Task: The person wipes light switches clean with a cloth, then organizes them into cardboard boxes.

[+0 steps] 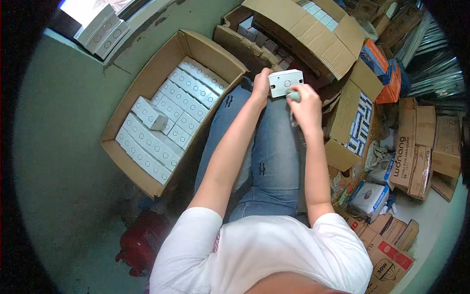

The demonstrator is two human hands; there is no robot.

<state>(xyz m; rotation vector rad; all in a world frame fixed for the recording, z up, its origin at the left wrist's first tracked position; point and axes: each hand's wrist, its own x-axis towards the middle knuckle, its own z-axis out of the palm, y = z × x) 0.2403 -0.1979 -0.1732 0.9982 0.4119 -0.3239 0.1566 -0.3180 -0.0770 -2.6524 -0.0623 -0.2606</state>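
Observation:
My left hand [261,88] grips the left edge of a white rectangular box [286,82] above my knees. A round mark sits in the middle of its face, with dark slots near its sides. In my right hand [308,105] is a bunched grey-green cloth [294,95], pressed against or very near the box's lower right part; its tail hangs below the fingers. To my left, an open cardboard carton [132,98] holds rows of similar white boxes [183,100]. One white block [148,112] lies on top of the rows.
Several white boxes [103,34] are stacked on the window ledge. Another carton [313,34] stands ahead, and an open carton [342,122] with dark-and-white contents is at my right. Flattened cardboard [413,147] and a red object [144,240] lie farther out.

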